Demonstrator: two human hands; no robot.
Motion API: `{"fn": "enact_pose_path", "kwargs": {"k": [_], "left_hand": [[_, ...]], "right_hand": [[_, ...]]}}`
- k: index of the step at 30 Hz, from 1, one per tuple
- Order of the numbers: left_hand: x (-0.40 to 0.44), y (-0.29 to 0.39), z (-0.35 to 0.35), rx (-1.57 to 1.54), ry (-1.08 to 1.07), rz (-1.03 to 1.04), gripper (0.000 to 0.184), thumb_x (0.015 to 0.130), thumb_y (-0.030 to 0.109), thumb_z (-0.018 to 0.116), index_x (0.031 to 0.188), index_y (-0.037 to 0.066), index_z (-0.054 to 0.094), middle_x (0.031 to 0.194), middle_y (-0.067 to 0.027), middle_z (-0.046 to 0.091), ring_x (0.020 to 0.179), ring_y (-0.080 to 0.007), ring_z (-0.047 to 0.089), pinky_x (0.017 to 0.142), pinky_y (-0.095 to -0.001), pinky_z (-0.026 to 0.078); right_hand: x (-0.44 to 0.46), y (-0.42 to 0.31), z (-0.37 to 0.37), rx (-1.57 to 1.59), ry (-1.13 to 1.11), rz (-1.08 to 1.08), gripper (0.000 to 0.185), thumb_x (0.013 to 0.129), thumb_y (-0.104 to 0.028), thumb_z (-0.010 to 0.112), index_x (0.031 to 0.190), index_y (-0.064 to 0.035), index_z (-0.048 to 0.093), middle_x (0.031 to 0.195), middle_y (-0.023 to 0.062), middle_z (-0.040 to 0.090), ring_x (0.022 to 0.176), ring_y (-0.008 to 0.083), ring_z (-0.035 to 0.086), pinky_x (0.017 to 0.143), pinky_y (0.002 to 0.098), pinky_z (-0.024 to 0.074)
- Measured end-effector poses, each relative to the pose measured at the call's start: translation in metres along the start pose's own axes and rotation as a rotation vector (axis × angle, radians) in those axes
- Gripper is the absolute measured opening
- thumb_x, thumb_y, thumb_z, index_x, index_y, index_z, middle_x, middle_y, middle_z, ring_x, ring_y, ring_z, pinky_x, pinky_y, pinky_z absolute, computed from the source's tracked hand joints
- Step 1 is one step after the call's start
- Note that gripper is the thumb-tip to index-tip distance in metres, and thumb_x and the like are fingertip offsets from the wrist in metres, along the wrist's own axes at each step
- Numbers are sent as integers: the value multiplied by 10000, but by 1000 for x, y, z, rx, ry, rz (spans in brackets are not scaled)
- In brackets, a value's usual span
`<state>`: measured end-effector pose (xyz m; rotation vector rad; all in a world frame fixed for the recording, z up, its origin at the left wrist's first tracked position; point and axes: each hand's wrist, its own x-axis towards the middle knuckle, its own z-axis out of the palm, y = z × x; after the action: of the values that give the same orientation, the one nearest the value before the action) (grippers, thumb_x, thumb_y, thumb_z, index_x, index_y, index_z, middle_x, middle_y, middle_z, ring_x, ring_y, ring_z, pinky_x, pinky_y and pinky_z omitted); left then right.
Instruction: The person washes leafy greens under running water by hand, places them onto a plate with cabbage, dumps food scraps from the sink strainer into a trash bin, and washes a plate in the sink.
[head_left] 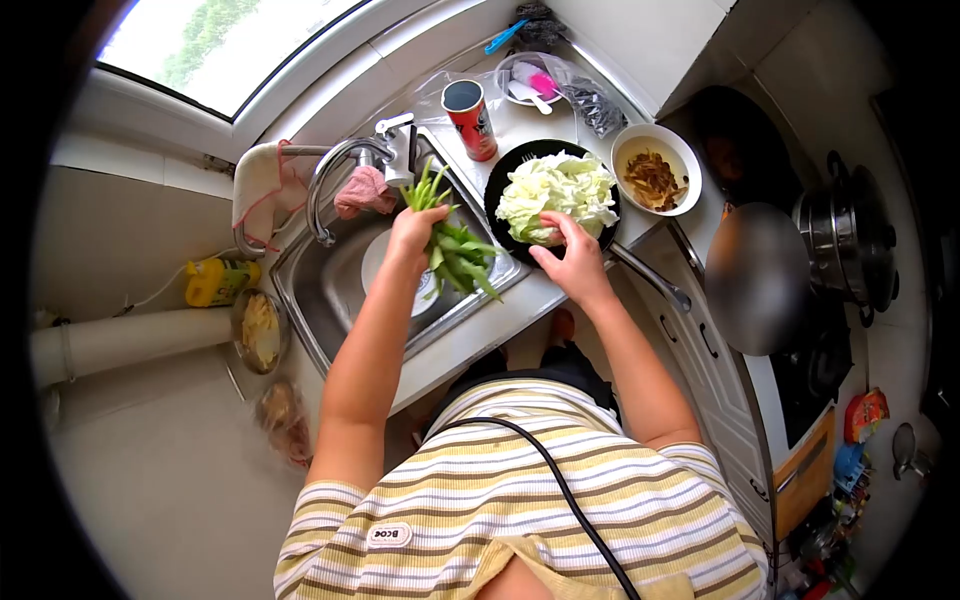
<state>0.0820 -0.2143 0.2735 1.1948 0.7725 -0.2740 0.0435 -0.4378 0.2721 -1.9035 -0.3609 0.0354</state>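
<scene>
My left hand (pixel 411 236) is closed around a bunch of leafy greens (pixel 462 258) over the metal sink (pixel 312 277). Thin stems stick up above the fist, and the leaves hang toward the sink's right edge. Torn pale cabbage leaves (pixel 562 188) are heaped in a black frying pan (pixel 494 196) on the counter. At the front of that heap is my right hand (pixel 577 264), its fingertips touching the cabbage and its thumb held apart from the fingers. Below the greens, a white round dish (pixel 374 268) lies in the sink, partly hidden by my left arm.
A curved faucet (pixel 318 205) with a pink cloth (pixel 364 192) stands behind the sink. Behind the pan is a red can (pixel 470 122); to its right, a white bowl (pixel 688 165) holds brown pieces. The pan's handle (pixel 655 278) juts past the counter edge. Steel pots (pixel 835 235) stand far right.
</scene>
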Motion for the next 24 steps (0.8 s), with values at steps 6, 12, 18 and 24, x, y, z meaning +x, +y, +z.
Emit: {"fn": "enact_pose_path", "kwargs": {"k": [6, 12, 18, 24], "left_hand": [[4, 5, 123, -62, -125, -160, 239, 884, 186, 577, 1015, -13, 561, 916, -135, 625, 784, -249, 617, 686, -381, 508], [36, -18, 142, 331, -82, -40, 550, 821, 281, 635, 1243, -21, 450, 1205, -179, 534, 1062, -268, 541, 904, -385, 413], [50, -51, 110, 895, 147, 737, 348, 739, 118, 632, 1077, 40, 627, 1152, -190, 540, 1058, -346, 508, 938, -380, 402], [45, -59, 91, 1024, 149, 938, 327, 753, 117, 616, 1068, 31, 625, 1183, -190, 525, 1083, -333, 497, 960, -390, 380]], "right_hand": [[8, -8, -19, -306, 52, -286, 716, 641, -168, 758, 1292, -121, 463, 1299, 174, 438, 1160, 348, 447, 990, 415, 349], [40, 90, -37, -329, 76, -90, 601, 686, -86, 679, 1258, -146, 504, 1303, 174, 459, 1160, 353, 460, 985, 403, 375], [57, 129, -50, -354, 41, 54, 446, 689, -124, 663, 1110, 4, 594, 1313, 190, 458, 1179, 340, 456, 1015, 385, 351], [80, 92, -55, -218, 200, -83, 632, 713, -213, 678, 1277, -33, 454, 1316, 195, 450, 1192, 358, 438, 1006, 398, 348]]}}
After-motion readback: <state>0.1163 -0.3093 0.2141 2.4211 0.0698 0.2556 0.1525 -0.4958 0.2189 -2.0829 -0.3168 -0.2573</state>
